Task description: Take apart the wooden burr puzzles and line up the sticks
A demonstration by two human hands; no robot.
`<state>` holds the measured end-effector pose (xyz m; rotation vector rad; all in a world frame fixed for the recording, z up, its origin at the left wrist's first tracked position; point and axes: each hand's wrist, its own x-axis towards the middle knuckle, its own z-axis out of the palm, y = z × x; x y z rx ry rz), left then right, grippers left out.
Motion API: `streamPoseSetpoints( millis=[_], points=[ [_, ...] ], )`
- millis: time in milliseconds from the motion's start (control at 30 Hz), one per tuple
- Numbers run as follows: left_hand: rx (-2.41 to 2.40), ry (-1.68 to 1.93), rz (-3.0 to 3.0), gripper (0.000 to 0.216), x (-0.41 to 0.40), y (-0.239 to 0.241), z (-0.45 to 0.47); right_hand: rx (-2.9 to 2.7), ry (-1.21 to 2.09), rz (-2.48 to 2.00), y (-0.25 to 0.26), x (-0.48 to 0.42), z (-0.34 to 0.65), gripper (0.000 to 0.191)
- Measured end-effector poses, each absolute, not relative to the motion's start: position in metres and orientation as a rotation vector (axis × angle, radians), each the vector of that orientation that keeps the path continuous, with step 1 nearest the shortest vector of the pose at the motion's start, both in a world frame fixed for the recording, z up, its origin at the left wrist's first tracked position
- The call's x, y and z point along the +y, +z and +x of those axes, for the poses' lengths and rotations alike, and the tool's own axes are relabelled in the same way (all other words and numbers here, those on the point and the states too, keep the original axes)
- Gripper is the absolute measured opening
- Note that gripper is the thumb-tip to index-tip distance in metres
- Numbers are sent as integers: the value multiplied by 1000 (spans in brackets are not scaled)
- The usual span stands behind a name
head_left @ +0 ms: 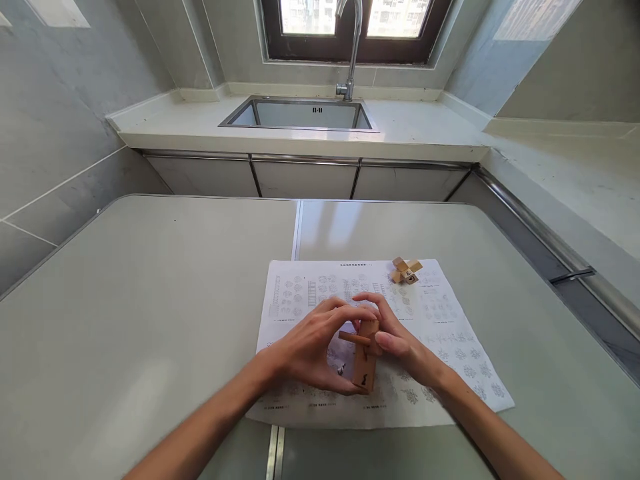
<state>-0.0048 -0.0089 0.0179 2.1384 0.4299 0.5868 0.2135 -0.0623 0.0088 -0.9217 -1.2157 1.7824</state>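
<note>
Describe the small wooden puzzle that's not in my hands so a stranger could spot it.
On the table lies a printed sheet. Near its far right corner sits a pale wooden puzzle, a finished cross of interlocked bars. Unlike the darker puzzle held between both hands, nobody touches it.

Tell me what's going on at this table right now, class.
A person holds a wooden puzzle in both bare hands above a printed instruction sheet lying on a pale table. The left hand wraps the piece from the side, the right hand pinches it from the other. A thinner stick crosses the upright block. A second, assembled wooden puzzle sits untouched at the sheet's far edge. Beyond the table are a sink and a tap under a window.
</note>
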Motion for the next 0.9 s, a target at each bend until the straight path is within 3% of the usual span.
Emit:
streamPoseSetpoints(
  millis=[200, 500, 667, 900],
  points=[
    [480, 613, 2084, 94, -3, 22, -10, -1160, 1839, -924, -6, -55, 227, 61],
    [835, 807, 1738, 91, 13, 16, -22, -1368, 1364, -986, -13, -46, 235, 47],
    [811, 836, 1389, 79, 12, 12, -18, -1917, 849, -1126, -8, -53, 226, 60],
    [727, 731, 1241, 71, 7, 14, -14, -2102, 689, -1070, -13, -57, 216, 70]
  ],
)
